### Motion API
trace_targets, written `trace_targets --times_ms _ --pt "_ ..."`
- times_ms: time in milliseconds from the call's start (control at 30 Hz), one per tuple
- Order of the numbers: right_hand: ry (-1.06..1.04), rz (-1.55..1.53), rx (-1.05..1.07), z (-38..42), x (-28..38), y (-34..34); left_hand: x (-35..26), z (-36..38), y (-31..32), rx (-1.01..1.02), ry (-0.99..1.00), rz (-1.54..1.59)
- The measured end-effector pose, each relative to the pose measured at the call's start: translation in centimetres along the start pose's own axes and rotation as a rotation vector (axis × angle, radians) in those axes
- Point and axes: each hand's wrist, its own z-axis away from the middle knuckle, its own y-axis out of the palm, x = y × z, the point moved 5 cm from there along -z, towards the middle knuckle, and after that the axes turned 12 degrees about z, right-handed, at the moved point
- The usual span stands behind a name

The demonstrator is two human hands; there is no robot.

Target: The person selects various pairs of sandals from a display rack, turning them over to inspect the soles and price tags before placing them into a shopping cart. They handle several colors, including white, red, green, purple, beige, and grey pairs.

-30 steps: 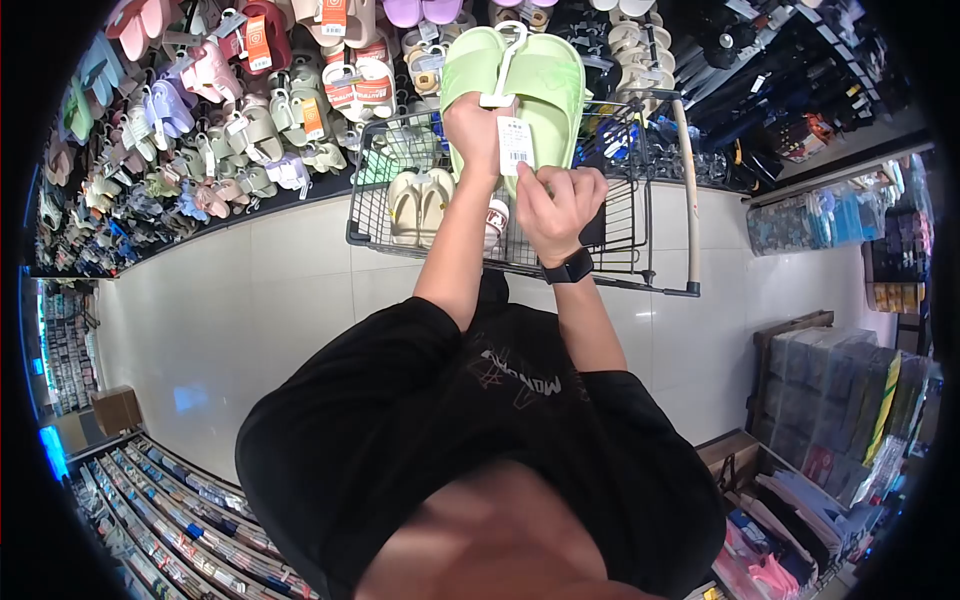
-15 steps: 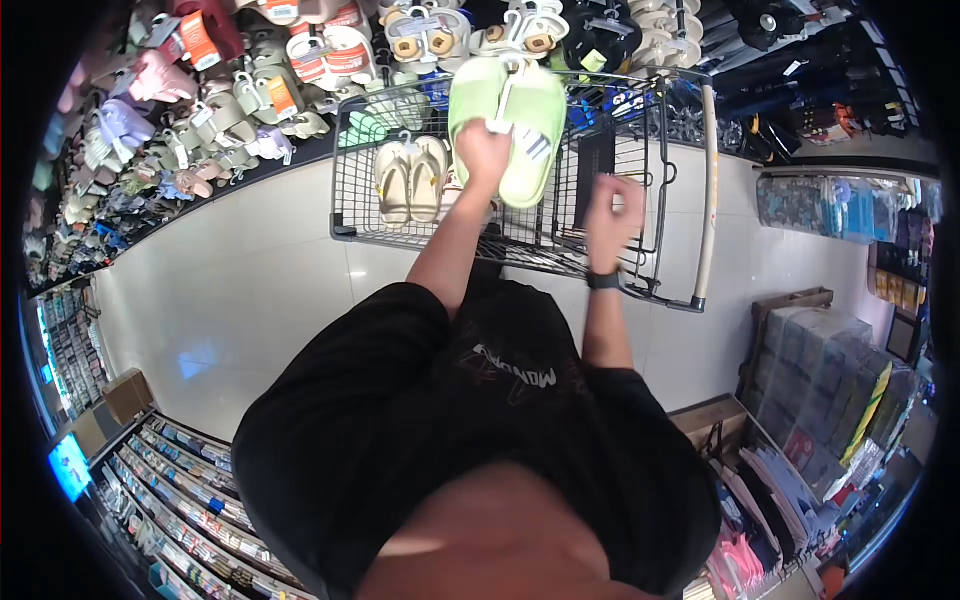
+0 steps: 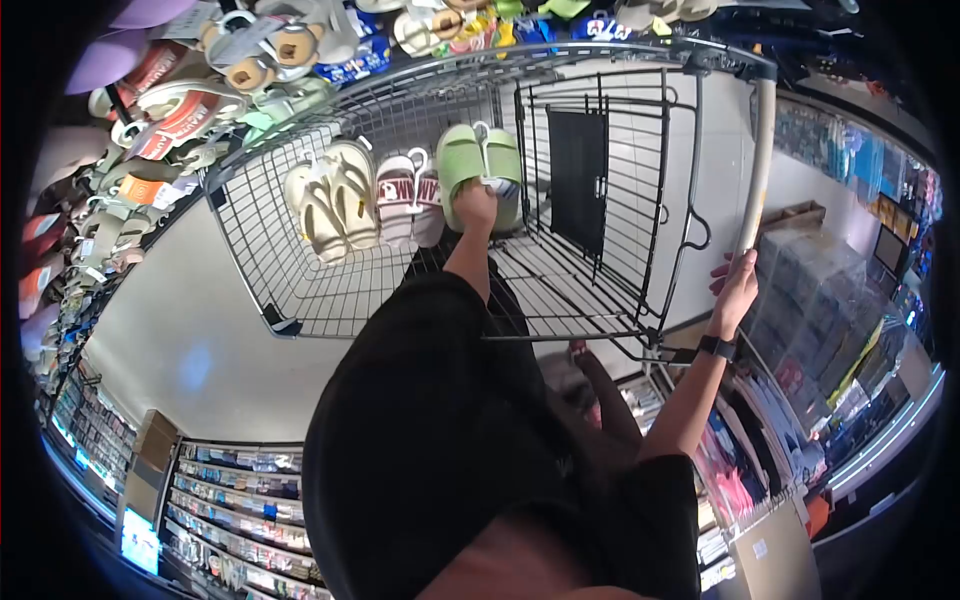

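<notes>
My left hand [image 3: 475, 207] is closed on a pair of light green slide sandals [image 3: 460, 160] joined by a white hanger, held upright inside the wire shopping cart [image 3: 330, 300]. Beside them stands a pinkish slide pair [image 3: 400, 215] with lettering on its straps. Farther left, a cream pair of strap sandals [image 3: 340, 205] leans in the basket. At the lower end of the cart's pale handle [image 3: 758, 160], my right hand [image 3: 736, 292] is wrapped round the bar, its fingers partly hidden. A dark band circles my right wrist.
Hanging sandals [image 3: 180, 110] crowd the display beyond and left of the cart. A black panel [image 3: 577, 185] is fixed to the cart's wire side. Plastic-covered stock [image 3: 820, 300] stands at right, and shelves of small packages [image 3: 240, 500] at lower left.
The green slides have come down from above the cart into its basket, still in my left hand. My right hand has moved right and onto the handle. The view has turned and the cart appears larger.
</notes>
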Motion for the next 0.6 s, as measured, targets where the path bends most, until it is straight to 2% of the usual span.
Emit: trace_targets --times_ms 100,133,200,233,267,300,333,367,400,433,467,500,567,600 --pt "0.003 0.017 -0.006 -0.2 -0.2 0.1 1.0 1.3 1.1 0.46 -0.184 0.011" --pt "0.005 0.021 -0.015 -0.3 -0.4 -0.1 1.3 1.5 0.9 0.535 -0.145 -0.015" --pt "-0.027 0.06 -0.024 -0.4 -0.8 -0.1 1.2 2.0 -1.0 0.691 0.113 -0.121" --pt "-0.052 0.067 -0.034 -0.6 -0.9 0.0 1.4 2.3 -2.8 0.625 0.173 -0.041" --pt "-0.047 0.112 -0.05 -0.7 -0.9 0.0 1.2 2.6 -5.1 0.713 0.074 -0.02" --pt "-0.016 0.199 0.005 -0.8 -0.8 -0.2 2.1 3.0 -6.9 0.604 0.164 -0.018" --pt "-0.038 0.235 -0.01 -1.2 -1.1 0.0 2.1 3.3 -9.4 0.691 0.208 -0.177" --pt "-0.056 0.273 -0.027 -1.5 -1.3 0.3 2.4 4.0 -11.8 0.643 0.358 -0.049" --pt "-0.087 0.253 -0.032 -1.1 -0.6 0.1 5.9 4.7 -12.4 0.482 0.389 -0.014" --pt "-0.114 0.238 -0.04 -0.8 0.0 -0.1 3.0 6.6 -18.2 0.676 0.127 -0.209" --pt "-0.125 0.232 -0.009 -0.7 0.3 -0.2 8.2 7.2 -17.8 0.665 0.211 -0.31" --pt "-0.136 0.243 -0.011 -0.8 0.4 -0.3 8.7 8.9 -20.4 0.59 0.201 -0.236" --pt "-0.152 0.28 -0.008 -1.2 0.3 -0.1 11.3 11.1 -22.8 0.61 0.081 -0.355" --pt "-0.152 0.291 -0.009 -1.2 0.4 -0.1 10.0 11.9 -24.4 0.477 0.029 -0.342"
